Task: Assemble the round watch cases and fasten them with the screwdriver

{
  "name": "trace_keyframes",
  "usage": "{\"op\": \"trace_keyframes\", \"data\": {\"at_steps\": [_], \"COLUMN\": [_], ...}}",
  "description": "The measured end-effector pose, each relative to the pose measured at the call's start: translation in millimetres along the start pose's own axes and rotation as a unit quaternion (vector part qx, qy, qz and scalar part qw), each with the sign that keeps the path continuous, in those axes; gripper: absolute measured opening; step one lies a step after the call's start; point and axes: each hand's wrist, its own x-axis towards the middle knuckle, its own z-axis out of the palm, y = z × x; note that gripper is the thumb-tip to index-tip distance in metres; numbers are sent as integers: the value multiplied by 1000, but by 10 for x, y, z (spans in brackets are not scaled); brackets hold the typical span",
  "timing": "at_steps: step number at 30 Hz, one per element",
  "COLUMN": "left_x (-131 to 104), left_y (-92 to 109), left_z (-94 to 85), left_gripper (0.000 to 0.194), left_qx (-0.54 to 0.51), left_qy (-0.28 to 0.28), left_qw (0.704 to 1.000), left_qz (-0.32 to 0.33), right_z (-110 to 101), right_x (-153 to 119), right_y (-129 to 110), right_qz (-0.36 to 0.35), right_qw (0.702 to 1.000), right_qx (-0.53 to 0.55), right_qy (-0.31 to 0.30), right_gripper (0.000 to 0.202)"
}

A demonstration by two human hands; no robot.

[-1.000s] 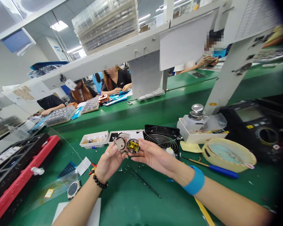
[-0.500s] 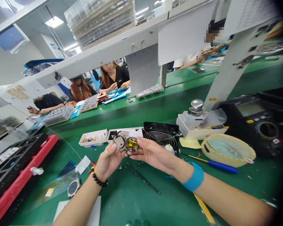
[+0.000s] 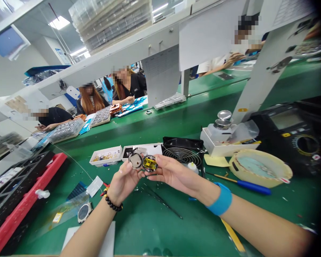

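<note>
My left hand [image 3: 125, 180], with a black bead bracelet at the wrist, pinches a round watch part with a pale grey disc inside a dark rim [image 3: 135, 160]. My right hand [image 3: 173, 173], wearing a blue wristband, grips the round watch case [image 3: 149, 163], whose inside shows yellow film and small components. Both pieces are held side by side above the green bench, open faces towards me, edges very close. Whether a cable joins them I cannot tell. Below the hands lie black tweezers [image 3: 166, 205]. Another round watch [image 3: 84, 212] rests near my left forearm.
Behind the hands stand a white tray of small parts [image 3: 106, 157] and a black fan with a wire guard [image 3: 182, 151]. At right are a blue-handled screwdriver [image 3: 253, 187], a yellowish bowl [image 3: 260, 182] and a multimeter [image 3: 291, 135]. A red-edged black rack [image 3: 34, 196] lies left. Several people work opposite.
My hands keep the same hold on both watch pieces, almost unmoved. The view has shifted slightly. Across the bench, people's hands have moved a little.
</note>
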Motion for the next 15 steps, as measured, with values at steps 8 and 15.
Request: {"op": "trace_keyframes", "data": {"at_steps": [8,15], "left_x": [3,-1], "left_y": [-7,-7], "left_z": [-14,-14], "left_gripper": [41,42], "left_qx": [4,6], "left_qy": [0,-5], "left_qw": [1000,1000], "left_qz": [0,-1], "right_z": [-4,-12], "right_x": [4,-2], "right_y": [4,8], "right_qz": [-2,-3], "right_qw": [1000,1000], "right_qx": [-4,-3], "right_qy": [-10,-10], "right_gripper": [34,33]}}
